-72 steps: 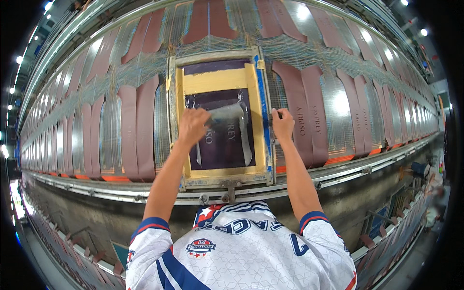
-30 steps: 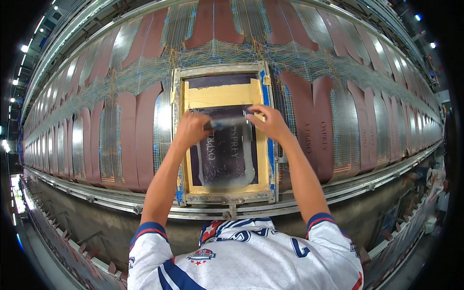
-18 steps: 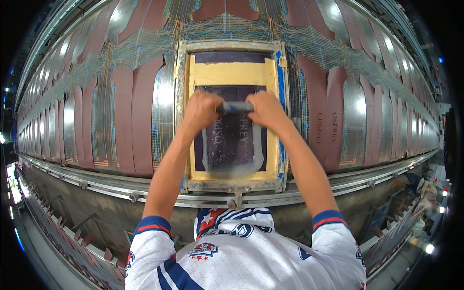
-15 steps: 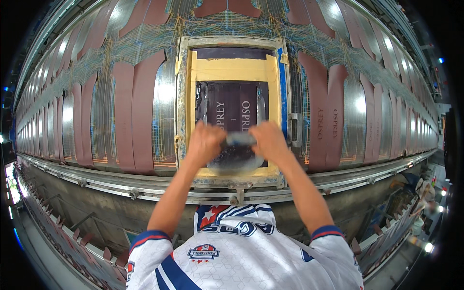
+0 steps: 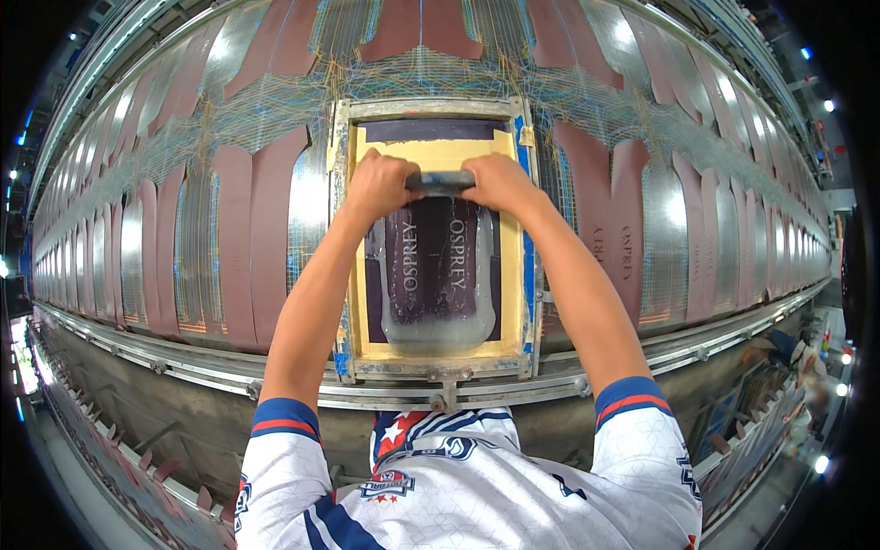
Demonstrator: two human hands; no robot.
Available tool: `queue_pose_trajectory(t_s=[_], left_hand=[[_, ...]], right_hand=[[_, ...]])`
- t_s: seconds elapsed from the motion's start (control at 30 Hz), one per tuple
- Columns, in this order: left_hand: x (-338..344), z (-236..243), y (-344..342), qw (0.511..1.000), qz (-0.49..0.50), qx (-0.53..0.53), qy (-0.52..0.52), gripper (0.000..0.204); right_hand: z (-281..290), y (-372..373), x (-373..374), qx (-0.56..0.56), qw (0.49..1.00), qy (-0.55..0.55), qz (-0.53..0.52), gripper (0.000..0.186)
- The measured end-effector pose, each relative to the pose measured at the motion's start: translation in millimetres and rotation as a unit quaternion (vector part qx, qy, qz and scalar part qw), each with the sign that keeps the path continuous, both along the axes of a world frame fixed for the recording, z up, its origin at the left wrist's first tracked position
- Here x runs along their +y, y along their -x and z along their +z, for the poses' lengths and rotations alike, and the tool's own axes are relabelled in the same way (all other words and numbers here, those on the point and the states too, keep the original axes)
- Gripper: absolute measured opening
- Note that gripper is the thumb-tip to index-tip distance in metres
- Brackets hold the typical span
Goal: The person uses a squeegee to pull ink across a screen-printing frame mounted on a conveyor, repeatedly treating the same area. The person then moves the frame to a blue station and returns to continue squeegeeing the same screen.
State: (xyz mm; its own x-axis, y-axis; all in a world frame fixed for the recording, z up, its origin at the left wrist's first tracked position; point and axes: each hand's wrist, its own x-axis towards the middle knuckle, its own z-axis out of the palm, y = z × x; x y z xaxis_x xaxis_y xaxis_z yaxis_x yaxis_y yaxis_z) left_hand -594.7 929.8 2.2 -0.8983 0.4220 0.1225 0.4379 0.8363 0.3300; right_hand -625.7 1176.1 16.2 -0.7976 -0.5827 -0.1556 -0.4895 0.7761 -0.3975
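1. Plainly, my left hand [image 5: 380, 185] and right hand [image 5: 496, 186] each have their grip curled firmly round one end of the grey bar [image 5: 441, 181], its middle bare between them.
2. The bar lies across the upper part of the dark mesh panel [image 5: 434, 252], within the taped frame [image 5: 394, 368] on the bench [image 5: 312, 197].
3. I'd judge it light and stiff, best held at both ends, slippery if the wet paste [image 5: 435, 334] reaches it.
4. Pale capitals form two upright lines on the panel; darker lettering marks the right-hand maroon pieces [image 5: 587, 211]; my shirt [image 5: 412, 509] carries a badge.
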Motion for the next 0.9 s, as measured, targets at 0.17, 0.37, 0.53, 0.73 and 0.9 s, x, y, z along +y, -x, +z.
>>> queue_pose_trajectory(t_s=[0.17, 0.37, 0.53, 0.73, 0.9], left_hand=[[5, -5, -25, 0.998, 0.016, -0.010, -0.063, 0.025], [21, -10, -191, 0.999, -0.010, 0.021, -0.048, 0.025], [27, 7, -227, 0.998, -0.015, -0.036, -0.049, 0.032], [15, 10, -75, 0.999, -0.006, 0.020, -0.030, 0.022], [6, 3, 14, 1.000, 0.001, -0.002, -0.010, 0.030]], right_hand=[[-9, -21, 0, -0.005, 1.000, 0.007, -0.013, 0.024], [-15, -188, 24, 0.029, 0.998, 0.010, 0.054, 0.034], [1, -224, 32, -0.053, 0.998, 0.000, 0.046, 0.036], [3, -66, 15, 0.010, 1.000, -0.004, 0.027, 0.029], [-1, 21, 5, -0.028, 1.000, -0.002, 0.000, 0.027]])
